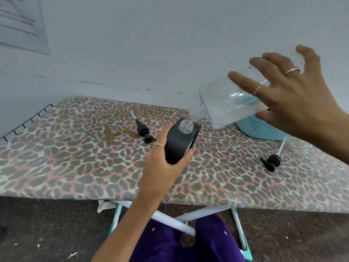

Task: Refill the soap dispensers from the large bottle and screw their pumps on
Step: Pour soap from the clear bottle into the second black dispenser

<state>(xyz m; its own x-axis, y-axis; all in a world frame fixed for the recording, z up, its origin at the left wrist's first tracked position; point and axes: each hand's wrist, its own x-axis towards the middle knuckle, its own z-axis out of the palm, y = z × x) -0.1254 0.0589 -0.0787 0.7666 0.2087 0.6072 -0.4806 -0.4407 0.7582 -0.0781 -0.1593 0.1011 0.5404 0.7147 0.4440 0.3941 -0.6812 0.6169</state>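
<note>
Loose pumps (144,129) flanking black dispenser (180,142)

Your right hand (294,91) covers the large bottle's (226,103) base. The wall notice (20,21) is blurred, cut off at the left edge.
</note>
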